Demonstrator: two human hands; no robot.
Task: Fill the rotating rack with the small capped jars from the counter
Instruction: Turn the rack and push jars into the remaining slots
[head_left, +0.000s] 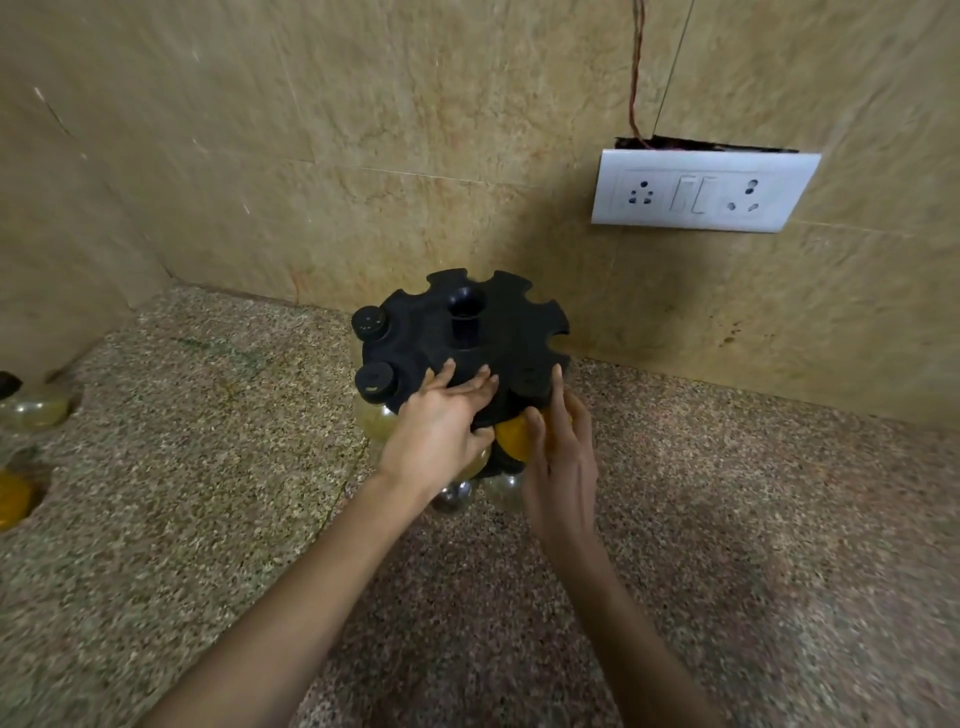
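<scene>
A black rotating rack (498, 317) with notched slots stands on the speckled counter near the wall. Two black-capped jars (375, 378) hang in its left slots. My left hand (441, 421) lies flat on the rack's front top, fingers spread. My right hand (558, 457) is wrapped around a jar with yellow contents (511, 434), whose black cap (530, 382) sits in a front-right slot. More jars show below the rack's lower tier (457, 493). On the counter's far left lie a clear jar (34, 408) and a yellow-filled jar (13, 499).
A beige tiled wall (363, 156) rises close behind the rack. A white socket and switch plate (701, 189) hangs on it at the right, with wires above. The granite counter (208, 519) spreads left and right of the rack.
</scene>
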